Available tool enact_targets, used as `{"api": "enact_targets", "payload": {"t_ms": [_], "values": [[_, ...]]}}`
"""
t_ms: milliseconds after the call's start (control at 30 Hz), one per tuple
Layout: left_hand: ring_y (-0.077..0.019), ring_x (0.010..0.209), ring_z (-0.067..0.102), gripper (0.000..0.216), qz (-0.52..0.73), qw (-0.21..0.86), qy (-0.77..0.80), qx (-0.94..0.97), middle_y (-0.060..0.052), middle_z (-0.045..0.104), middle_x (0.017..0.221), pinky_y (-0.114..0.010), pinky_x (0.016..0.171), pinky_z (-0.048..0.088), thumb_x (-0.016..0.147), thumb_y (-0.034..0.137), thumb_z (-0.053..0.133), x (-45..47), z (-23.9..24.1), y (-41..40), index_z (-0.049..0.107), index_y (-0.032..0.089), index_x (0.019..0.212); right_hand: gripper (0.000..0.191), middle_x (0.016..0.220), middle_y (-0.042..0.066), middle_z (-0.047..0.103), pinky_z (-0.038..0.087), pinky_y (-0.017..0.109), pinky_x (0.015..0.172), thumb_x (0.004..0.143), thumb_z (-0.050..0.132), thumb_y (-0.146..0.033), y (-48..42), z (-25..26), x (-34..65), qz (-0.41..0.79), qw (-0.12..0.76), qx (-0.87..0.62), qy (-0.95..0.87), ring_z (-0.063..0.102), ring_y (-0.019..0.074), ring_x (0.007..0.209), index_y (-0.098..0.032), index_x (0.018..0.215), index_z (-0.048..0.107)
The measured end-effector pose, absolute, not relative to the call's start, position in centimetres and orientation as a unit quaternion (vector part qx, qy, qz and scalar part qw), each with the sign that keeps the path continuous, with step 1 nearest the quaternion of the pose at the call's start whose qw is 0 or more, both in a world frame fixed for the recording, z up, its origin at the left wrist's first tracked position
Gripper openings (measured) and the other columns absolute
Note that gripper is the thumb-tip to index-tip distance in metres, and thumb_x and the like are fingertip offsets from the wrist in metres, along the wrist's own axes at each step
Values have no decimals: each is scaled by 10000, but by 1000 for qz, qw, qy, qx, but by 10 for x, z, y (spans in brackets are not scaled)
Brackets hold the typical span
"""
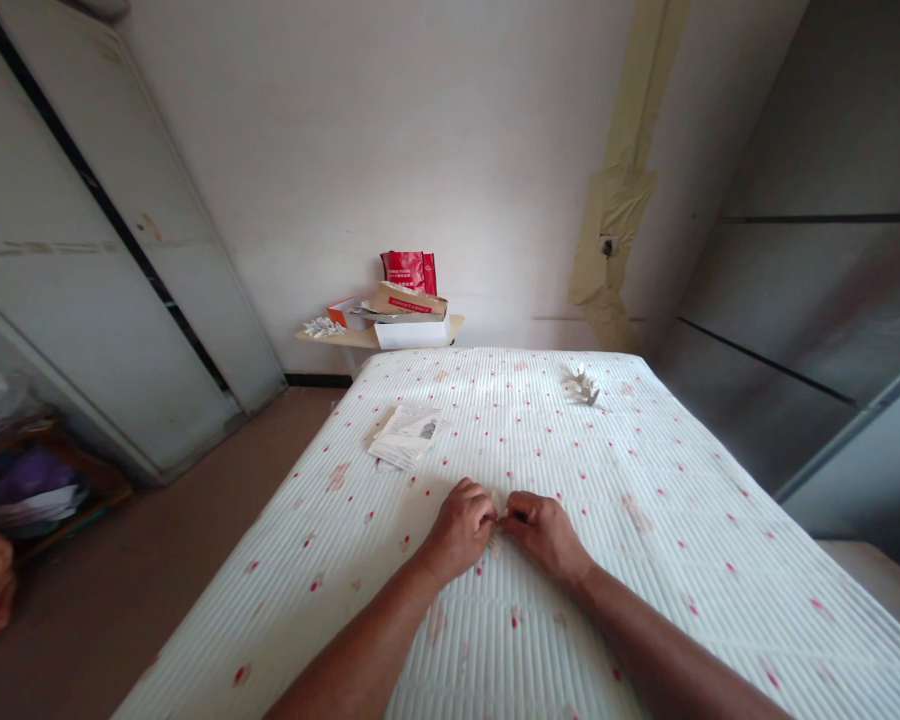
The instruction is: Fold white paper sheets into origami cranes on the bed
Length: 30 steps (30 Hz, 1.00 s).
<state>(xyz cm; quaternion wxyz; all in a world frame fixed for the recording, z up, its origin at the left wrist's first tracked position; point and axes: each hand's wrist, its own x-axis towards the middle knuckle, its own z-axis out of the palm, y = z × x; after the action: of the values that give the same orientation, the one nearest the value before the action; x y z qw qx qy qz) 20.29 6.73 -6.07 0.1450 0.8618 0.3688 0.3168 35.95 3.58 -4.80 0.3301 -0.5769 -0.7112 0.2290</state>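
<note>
My left hand (465, 520) and my right hand (544, 530) meet low over the middle of the bed cover (495, 620). Fingers of both hands are pinched on a small whitish piece of paper (498, 512), mostly hidden behind them. Beyond my left hand lies a small stack of printed paper sheets (406, 435). Farther off to the right, a little heap of folded paper pieces (583, 386) rests on the cover.
Behind the bed's far edge, a small table (337, 337) bears a white box (412, 332), a red bag (409, 272) and more folded paper pieces (322, 327). Cabinets (97, 250) stand left, a grey wardrobe (817, 250) right. A wall socket (608, 245) is at the back.
</note>
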Motion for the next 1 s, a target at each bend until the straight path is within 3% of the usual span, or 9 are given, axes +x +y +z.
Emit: {"api": "enact_targets", "payload": {"t_ms": [500,733,867,1000], "values": [[-154,757,475,144,324,133,361,864,-19,555,700,-273,697,373,642,44,539,202,-55,67,591,178,652,68,578,-46,443,297,189,517,672,475,-144,36,-44,365,288,350,-540,-709,416,89,553,-169,622,514],[-161,783,483,124,325,126,380,857,-20,568,727,-278,719,375,630,69,585,201,-54,65,605,177,687,131,617,-35,494,324,187,540,637,452,-104,37,-44,368,312,355,-531,-703,448,93,573,-166,699,550],[-159,775,482,141,322,123,386,856,-18,568,721,-280,720,372,623,53,574,201,-53,64,606,179,677,44,594,-45,453,296,186,520,662,492,-135,36,-46,368,293,343,-524,-722,418,87,562,-167,651,521],[-153,767,481,116,326,128,380,856,-13,565,711,-283,727,365,640,63,575,200,-53,64,598,175,660,104,583,-42,437,278,192,518,695,488,-141,34,-45,366,248,324,-533,-741,409,84,555,-163,594,498]]}}
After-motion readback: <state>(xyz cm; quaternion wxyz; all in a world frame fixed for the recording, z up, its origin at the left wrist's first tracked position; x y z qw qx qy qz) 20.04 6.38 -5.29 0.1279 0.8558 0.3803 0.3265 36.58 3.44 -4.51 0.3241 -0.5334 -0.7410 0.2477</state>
